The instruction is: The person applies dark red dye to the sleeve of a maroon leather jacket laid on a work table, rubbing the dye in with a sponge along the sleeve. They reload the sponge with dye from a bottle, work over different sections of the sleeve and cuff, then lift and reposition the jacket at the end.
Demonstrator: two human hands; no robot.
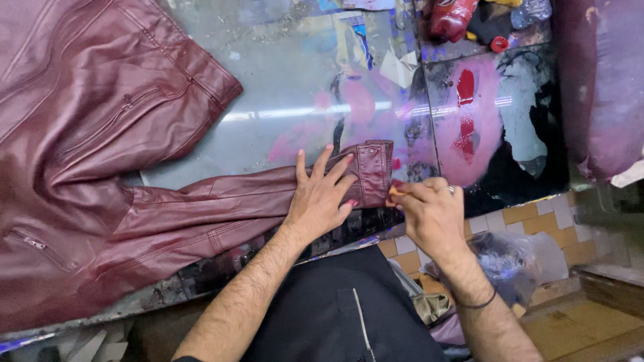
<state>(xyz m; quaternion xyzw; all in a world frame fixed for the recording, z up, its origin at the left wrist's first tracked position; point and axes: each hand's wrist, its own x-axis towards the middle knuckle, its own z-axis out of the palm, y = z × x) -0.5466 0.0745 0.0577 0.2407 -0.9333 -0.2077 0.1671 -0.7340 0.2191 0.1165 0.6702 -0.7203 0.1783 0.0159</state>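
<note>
Here I have my left hand pressed flat, fingers spread, on the sleeve of the maroon leather jacket lying on the stained bench. My right hand pinches a small pad at the cuff; most of the jacket already looks evenly coloured.

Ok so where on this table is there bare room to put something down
The widest free patch is the grey tabletop between the jacket body and the sleeve. A smaller paint-stained patch lies right of the cuff. The top edge is crowded with a red bottle and scraps. The left hand and right hand fill the near edge.
</note>
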